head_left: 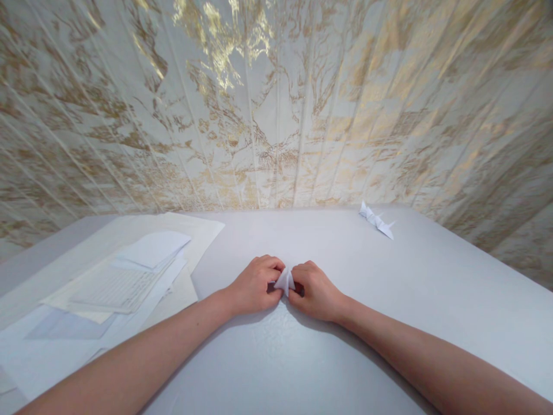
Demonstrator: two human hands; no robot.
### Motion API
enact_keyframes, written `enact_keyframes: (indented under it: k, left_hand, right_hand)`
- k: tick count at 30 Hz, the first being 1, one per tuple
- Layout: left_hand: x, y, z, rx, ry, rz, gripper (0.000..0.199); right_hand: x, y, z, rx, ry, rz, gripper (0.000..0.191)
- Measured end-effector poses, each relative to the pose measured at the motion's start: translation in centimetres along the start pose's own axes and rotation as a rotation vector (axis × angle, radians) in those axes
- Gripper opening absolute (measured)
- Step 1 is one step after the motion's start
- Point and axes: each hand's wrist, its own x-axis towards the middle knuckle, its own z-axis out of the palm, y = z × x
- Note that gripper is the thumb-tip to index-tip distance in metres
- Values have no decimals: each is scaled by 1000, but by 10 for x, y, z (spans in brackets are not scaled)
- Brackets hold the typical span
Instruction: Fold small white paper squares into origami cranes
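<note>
A small folded white paper piece (285, 281) is held just above the white table (276, 357), in the middle of the head view. My left hand (259, 283) pinches its left side between thumb and fingers. On the other side, my right hand (314, 290) grips the right edge with thumb and fingers closed. The piece has a pointed top and flared sides; parts of it are hidden behind my fingertips.
Loose paper sheets (207, 230) lie spread and overlapping on the left, with a printed sheet (116, 288) and folded white paper (151, 249) on top. Small folded paper figures (377, 221) stand in a row at the back right. A gold-patterned curtain (276, 115) hangs behind the table.
</note>
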Motion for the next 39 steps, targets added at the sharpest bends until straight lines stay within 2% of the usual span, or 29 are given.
enact_keyframes:
  k: [4, 9, 18, 26, 39]
  left_hand:
    - [0, 1, -2, -79, 52, -30, 14]
    - [2, 2, -8, -259, 122, -92, 16]
    - [0, 4, -6, -291, 216, -207, 10]
    - [2, 7, -5, -370, 237, -223, 9]
    - [1, 4, -5, -434, 207, -208, 19]
  right_hand:
    - [1, 0, -1, 12, 43, 2, 14]
    - [4, -1, -4, 116, 124, 7, 24]
    - [4, 2, -2, 176, 111, 10, 24]
    - [4, 5, -4, 355, 70, 59, 26]
    - [4, 7, -3, 421, 33, 52, 31]
